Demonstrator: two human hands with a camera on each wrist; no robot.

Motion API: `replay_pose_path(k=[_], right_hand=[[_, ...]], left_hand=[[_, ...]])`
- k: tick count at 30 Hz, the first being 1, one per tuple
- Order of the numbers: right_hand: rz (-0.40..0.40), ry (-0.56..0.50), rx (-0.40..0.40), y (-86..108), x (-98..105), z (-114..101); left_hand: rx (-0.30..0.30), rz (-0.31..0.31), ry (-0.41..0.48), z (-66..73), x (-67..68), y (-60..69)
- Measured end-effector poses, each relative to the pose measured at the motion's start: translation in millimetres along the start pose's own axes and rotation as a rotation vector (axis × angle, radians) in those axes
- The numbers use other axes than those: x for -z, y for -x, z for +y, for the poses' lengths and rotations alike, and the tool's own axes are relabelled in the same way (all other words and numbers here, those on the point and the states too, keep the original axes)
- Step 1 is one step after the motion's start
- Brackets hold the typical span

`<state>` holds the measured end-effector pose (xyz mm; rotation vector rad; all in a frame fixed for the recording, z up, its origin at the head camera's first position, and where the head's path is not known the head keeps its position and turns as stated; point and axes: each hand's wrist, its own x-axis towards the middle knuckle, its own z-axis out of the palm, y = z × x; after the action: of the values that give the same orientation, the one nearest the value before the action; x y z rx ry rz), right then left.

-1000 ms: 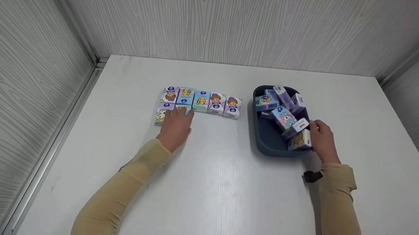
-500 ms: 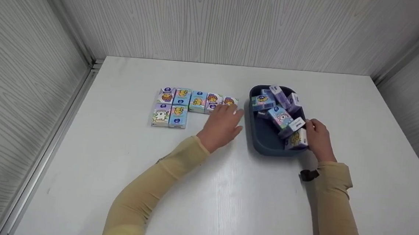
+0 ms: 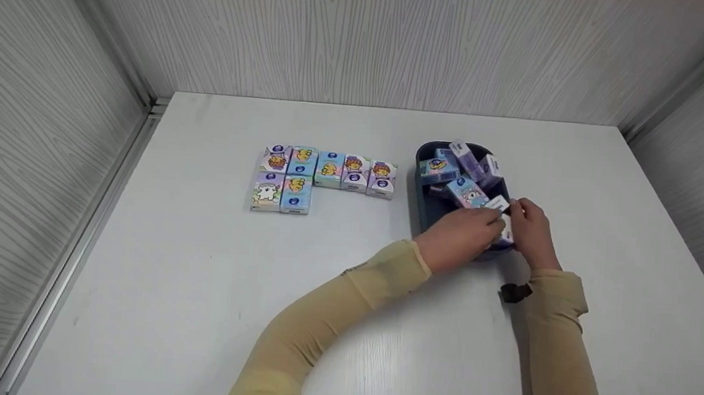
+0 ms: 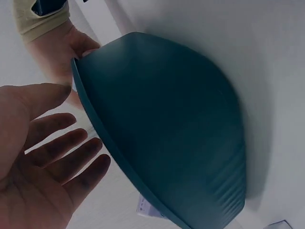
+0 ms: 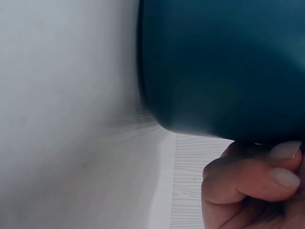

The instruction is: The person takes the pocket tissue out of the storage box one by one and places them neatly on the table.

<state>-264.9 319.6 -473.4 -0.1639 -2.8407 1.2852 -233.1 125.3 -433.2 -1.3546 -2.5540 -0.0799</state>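
Observation:
A dark blue plastic bin (image 3: pixel 423 209) holds several small cartoon-printed packs (image 3: pixel 467 192) in a jumble. My left hand (image 3: pixel 460 239) reaches over its near end, fingertips by a white-ended pack (image 3: pixel 507 230). Seen from the left wrist, the fingers of that hand (image 4: pixel 47 157) are spread and relaxed beside the bin's rim (image 4: pixel 102 131), with nothing between them. My right hand (image 3: pixel 532 232) grips the bin's right rim; in the right wrist view its curled fingers (image 5: pixel 252 181) lie against the bin wall (image 5: pixel 224 62). My left hand hides part of the bin's contents.
Left of the bin, a row of several packs (image 3: pixel 330 168) lies flat, edges together. Two more, a white-bear pack (image 3: pixel 267 193) and a blue pack (image 3: pixel 296 195), lie below its left end. A grey wood-grain panel (image 3: pixel 363 43) stands behind the white table (image 3: pixel 195 310).
My left hand has left the blue pack in the lower row, passed the row's right end and come over the bin. My right hand has stayed on the bin's rim.

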Motion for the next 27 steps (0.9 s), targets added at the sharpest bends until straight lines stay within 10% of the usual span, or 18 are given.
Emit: replay_pose_path(k=[8, 27], right_hand=[[-0.001, 0.006, 0.025, 0.5, -0.4, 0.6], [0.01, -0.003, 0.046, -0.9, 1.0, 4.3]], left_hand=[[0.017, -0.099, -0.064, 5.3, -6.9, -0.8], [0.089, -0.1, 0.028, -3.6, -4.1, 0.0]])
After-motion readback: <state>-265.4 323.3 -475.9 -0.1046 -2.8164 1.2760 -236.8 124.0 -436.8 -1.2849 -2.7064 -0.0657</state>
